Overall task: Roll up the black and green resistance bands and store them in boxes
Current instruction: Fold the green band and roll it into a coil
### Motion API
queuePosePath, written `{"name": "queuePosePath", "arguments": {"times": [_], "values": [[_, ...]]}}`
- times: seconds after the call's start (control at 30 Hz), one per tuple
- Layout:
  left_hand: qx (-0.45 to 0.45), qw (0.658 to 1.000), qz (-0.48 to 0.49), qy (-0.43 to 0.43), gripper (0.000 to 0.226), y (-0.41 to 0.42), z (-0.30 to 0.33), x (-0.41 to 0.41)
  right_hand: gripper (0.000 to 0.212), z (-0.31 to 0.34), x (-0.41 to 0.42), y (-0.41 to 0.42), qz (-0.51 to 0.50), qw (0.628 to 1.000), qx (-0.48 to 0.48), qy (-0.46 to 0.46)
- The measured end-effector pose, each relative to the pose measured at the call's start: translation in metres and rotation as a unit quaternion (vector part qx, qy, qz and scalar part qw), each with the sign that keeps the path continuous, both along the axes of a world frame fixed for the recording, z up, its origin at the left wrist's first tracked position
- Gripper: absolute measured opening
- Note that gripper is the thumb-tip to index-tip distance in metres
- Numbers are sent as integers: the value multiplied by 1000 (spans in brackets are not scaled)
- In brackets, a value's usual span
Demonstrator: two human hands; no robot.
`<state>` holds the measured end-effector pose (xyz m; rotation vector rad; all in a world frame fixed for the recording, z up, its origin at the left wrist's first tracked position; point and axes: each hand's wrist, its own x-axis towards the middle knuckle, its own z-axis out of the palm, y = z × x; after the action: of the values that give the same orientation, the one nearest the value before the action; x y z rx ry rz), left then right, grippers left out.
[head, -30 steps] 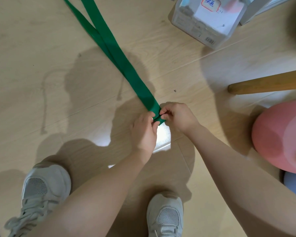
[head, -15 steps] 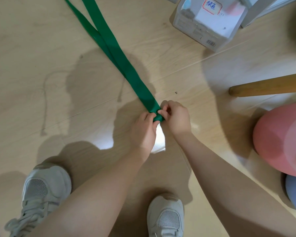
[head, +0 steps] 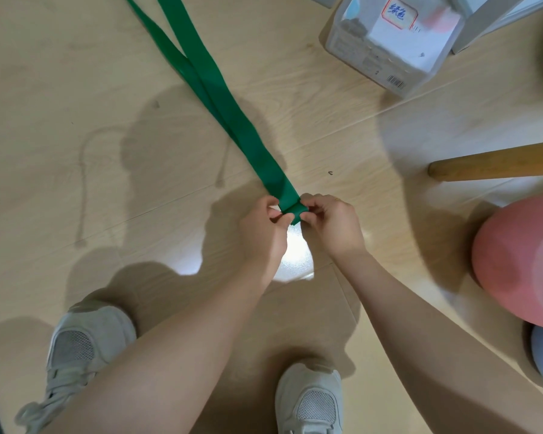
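- Green band [head: 229, 98]: one, two layers flat on floor [head: 76, 89], far end cut off at top edge.
- Near end has a small roll, pinched from both sides by left hand [head: 262, 228] and right hand [head: 334, 222].
- One box [head: 389, 48] far right, top cropped.
- Two shoes near; pink ball right, partly cropped.

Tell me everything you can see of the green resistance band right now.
The green resistance band is a flat, matte, rubbery-looking strip lying doubled on the wooden floor, its two layers spreading apart toward the top edge of the view, where it runs out of sight. Its near end is folded over into a small first turn, pinched between the left hand and right hand.
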<state>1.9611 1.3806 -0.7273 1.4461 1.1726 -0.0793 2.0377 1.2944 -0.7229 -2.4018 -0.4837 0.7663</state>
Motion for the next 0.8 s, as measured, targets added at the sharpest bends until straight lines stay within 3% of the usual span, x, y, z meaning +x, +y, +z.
{"name": "queuePosePath", "arguments": {"times": [0.13,0.27,0.4,0.47,0.6,0.67,0.73,0.8], "values": [[34,999,29,-2,19,3,3,3,12,5,9,14,14,999,-22,19],[82,996,-15,-10,16,-4,9,5,3,10,24,34,-60,993,-35,94],[97,995,-8,-7,19,-1,4,4,20,9,27,47,-73,992,-79,71],[81,997,-7,-7,22,8,4,6,29,9,22,50,-88,992,-57,63],[-8,998,58,9,6,17,9,13,7,9,12,42,-64,997,25,24],[-32,995,89,12,12,22,9,16,19,9,8,35,-31,998,46,24],[-42,996,71,20,14,29,11,18,34,8,3,32,-38,998,46,30],[-8,999,24,45,9,36,12,18,32,6,1,37,-81,994,49,56]]}}
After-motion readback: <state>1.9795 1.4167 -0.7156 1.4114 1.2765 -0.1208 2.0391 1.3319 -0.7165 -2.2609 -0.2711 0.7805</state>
